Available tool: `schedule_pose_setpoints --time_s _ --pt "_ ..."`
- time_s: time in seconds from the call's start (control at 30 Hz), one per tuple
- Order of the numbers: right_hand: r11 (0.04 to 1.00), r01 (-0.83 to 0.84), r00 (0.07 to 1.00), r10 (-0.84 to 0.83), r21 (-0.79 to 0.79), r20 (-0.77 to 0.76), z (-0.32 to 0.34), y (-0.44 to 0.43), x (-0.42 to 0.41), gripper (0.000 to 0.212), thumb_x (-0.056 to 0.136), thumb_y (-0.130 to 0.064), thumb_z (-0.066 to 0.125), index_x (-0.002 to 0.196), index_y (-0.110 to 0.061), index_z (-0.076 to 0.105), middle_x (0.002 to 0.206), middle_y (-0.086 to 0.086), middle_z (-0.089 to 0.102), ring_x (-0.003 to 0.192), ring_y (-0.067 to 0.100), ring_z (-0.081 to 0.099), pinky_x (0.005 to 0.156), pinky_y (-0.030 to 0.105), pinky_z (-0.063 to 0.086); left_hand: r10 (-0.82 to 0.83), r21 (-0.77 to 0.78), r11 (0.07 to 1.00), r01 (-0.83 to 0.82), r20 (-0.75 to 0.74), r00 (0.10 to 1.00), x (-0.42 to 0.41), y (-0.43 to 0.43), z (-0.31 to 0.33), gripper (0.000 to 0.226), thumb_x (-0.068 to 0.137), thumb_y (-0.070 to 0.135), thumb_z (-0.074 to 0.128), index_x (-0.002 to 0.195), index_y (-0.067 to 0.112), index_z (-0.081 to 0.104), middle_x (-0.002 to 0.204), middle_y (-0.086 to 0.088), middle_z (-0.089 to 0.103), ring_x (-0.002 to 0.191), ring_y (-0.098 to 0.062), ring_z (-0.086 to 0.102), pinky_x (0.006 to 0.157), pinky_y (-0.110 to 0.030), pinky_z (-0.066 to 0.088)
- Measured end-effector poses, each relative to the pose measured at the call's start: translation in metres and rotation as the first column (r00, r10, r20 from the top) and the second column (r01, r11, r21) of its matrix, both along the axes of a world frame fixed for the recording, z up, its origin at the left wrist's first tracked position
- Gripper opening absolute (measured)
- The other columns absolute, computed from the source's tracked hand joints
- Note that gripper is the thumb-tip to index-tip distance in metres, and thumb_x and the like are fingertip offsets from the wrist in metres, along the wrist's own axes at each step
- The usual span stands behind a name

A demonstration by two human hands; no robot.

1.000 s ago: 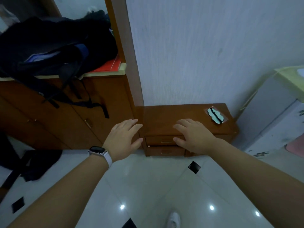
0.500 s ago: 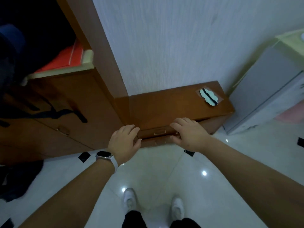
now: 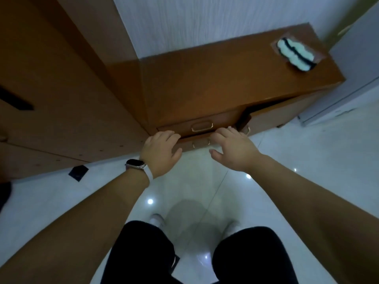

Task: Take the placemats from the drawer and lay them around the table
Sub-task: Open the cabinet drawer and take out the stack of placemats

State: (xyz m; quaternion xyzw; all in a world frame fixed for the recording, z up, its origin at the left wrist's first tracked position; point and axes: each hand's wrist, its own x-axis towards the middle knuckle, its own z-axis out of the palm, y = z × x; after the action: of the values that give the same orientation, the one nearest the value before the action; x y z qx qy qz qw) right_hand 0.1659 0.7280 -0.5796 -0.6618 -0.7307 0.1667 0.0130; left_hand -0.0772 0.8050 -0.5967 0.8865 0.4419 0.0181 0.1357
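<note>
Wooden cabinet (image 3: 225, 78), 2 drawers (image 3: 205, 121), 2 hands (image 3: 162, 150).

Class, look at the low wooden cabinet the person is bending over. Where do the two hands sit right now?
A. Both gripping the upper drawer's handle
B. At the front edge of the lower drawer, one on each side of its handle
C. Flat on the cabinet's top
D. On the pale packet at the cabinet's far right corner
B: the left hand and right hand flank the lower drawer's handle, below the upper drawer's handle.
</note>
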Motion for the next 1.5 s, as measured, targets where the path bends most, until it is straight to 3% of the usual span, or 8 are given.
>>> schedule_pose_setpoints --time_s 0.3,0.53,0.67,0.87,1.0,1.2,1.5 --pt "0.997 0.064 0.998 -0.063 -0.048 0.026 -0.208 0.036 0.013 0.054 0.092 -0.049 0.047 0.138 -0.021 0.047 0.134 0.003 0.050 0.121 0.026 0.044 0.096 0.043 0.041 0.046 -0.037 0.998 -0.045 0.037 0.998 0.004 0.035 -0.208 0.049 0.091 0.041 0.047 0.133 0.018 0.053 0.134 -0.007 0.056 0.120 -0.030 0.050 0.095 -0.044 0.041" --pt "0.992 0.125 0.992 -0.125 -0.002 0.034 -0.307 0.065 0.025 0.062 0.085 -0.054 0.038 0.138 -0.021 0.047 0.134 0.005 0.049 0.120 0.029 0.043 0.093 0.045 0.041 0.052 -0.031 0.998 -0.051 0.036 0.998 0.012 0.058 -0.305 0.055 0.092 0.047 0.045 0.141 0.021 0.044 0.144 -0.008 0.047 0.130 -0.030 0.042 0.103 -0.047 0.036" --pt "0.986 0.168 0.986 -0.168 0.003 0.019 -0.321 0.075 0.023 0.071 0.079 -0.057 0.031 0.137 -0.019 0.046 0.139 0.005 0.048 0.124 0.029 0.042 0.094 0.045 0.040 0.056 -0.049 0.997 -0.056 0.016 0.998 0.016 0.066 -0.316 0.057 0.093 0.048 0.045 0.143 0.022 0.041 0.146 -0.008 0.045 0.131 -0.031 0.041 0.105 -0.048 0.036" --pt "0.991 0.134 0.988 -0.132 -0.015 0.076 -0.328 0.087 0.028 0.065 0.085 -0.048 0.050 0.143 -0.021 0.039 0.146 0.006 0.040 0.133 0.029 0.034 0.103 0.047 0.033 0.056 -0.074 0.996 -0.057 -0.009 0.998 0.023 0.073 -0.315 0.057 0.093 0.046 0.050 0.143 0.020 0.041 0.140 -0.006 0.049 0.125 -0.030 0.043 0.101 -0.045 0.038" --pt "0.994 0.103 0.986 -0.106 0.025 0.129 -0.339 0.095 0.032 0.064 0.084 -0.047 0.051 0.141 -0.020 0.040 0.135 0.006 0.046 0.125 0.029 0.039 0.105 0.049 0.030 0.095 -0.001 0.995 -0.095 -0.005 0.995 0.030 0.070 -0.326 0.052 0.091 0.042 0.053 0.137 0.020 0.048 0.132 -0.008 0.051 0.116 -0.033 0.044 0.094 -0.044 0.040" --pt "0.985 0.166 0.982 -0.169 0.048 0.080 -0.343 0.084 0.025 0.058 0.082 -0.044 0.052 0.134 -0.019 0.046 0.127 0.007 0.048 0.124 0.033 0.039 0.109 0.055 0.023 0.095 0.037 0.995 -0.096 0.018 0.995 0.033 0.059 -0.327 0.045 0.090 0.034 0.057 0.133 0.019 0.053 0.122 -0.010 0.054 0.107 -0.035 0.046 0.087 -0.046 0.041" --pt "0.971 0.164 0.984 -0.173 0.172 0.038 -0.349 0.037 0.024 0.050 0.082 -0.037 0.054 0.126 -0.014 0.055 0.115 0.010 0.056 0.113 0.036 0.046 0.102 0.051 0.032 0.054 -0.082 0.996 -0.045 0.116 0.992 0.030 0.033 -0.328 0.041 0.092 0.029 0.060 0.132 0.020 0.056 0.119 -0.010 0.063 0.104 -0.033 0.058 0.082 -0.042 0.051"
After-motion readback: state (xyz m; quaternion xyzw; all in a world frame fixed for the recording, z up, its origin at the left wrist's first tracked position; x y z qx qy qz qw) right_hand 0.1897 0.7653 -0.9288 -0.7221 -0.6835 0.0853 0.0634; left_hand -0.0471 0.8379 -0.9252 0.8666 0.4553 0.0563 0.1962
